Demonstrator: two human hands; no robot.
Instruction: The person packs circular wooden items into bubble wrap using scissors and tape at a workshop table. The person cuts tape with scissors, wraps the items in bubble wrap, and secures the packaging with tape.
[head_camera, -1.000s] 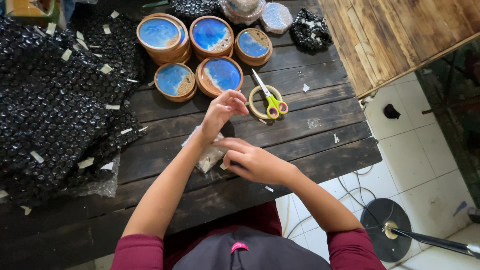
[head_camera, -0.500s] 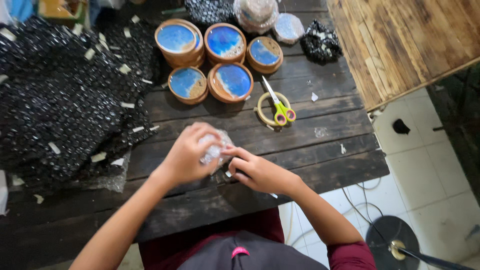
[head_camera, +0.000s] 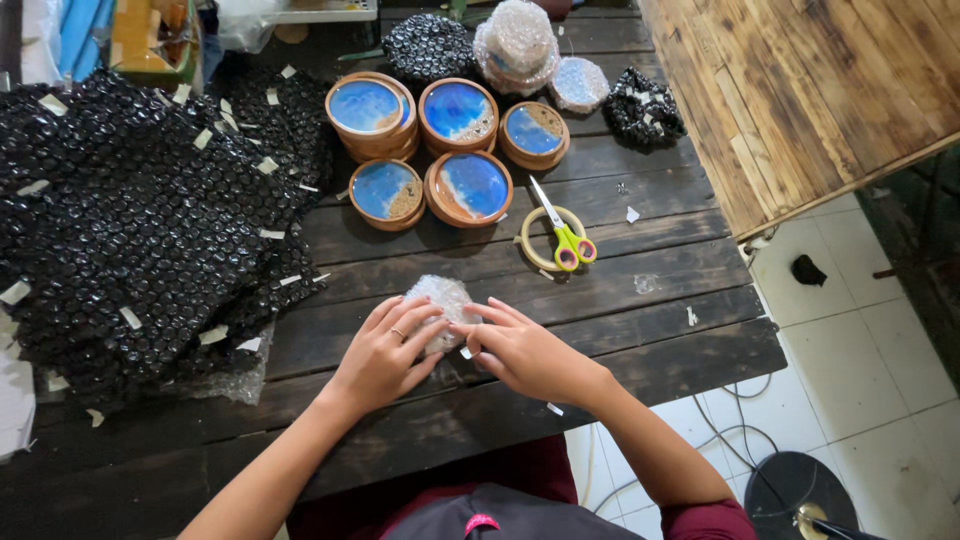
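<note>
Presently, the bubble-wrapped bundle lies flat on the dark plank table, toward the near edge and well short of the yellow-and-green scissors, which lie up and to its right on a ring of tape. The bundle is small, lumpy and roughly oval; its long axis runs from the near side up and away across the planks, tilted slightly left. Its covering is clear bubble film, whitish and glossy, and the contents cannot be made out. The left hand rests against the bundle's near left side, fingers spread and curled over the wrap, holding it down rather than clenched. The right hand meets the bundle from the right, fingertips pressed to its lower edge in a pinch on the wrap; a small pale scrap shows at the fingertips, its nature unclear. Beyond the bundle stand five round wooden coasters with blue resin faces, some stacked. Farther back are more wrapped bundles. Left of the bundle, a wide heap of black bubble wrap carries scattered tape strips.
</note>
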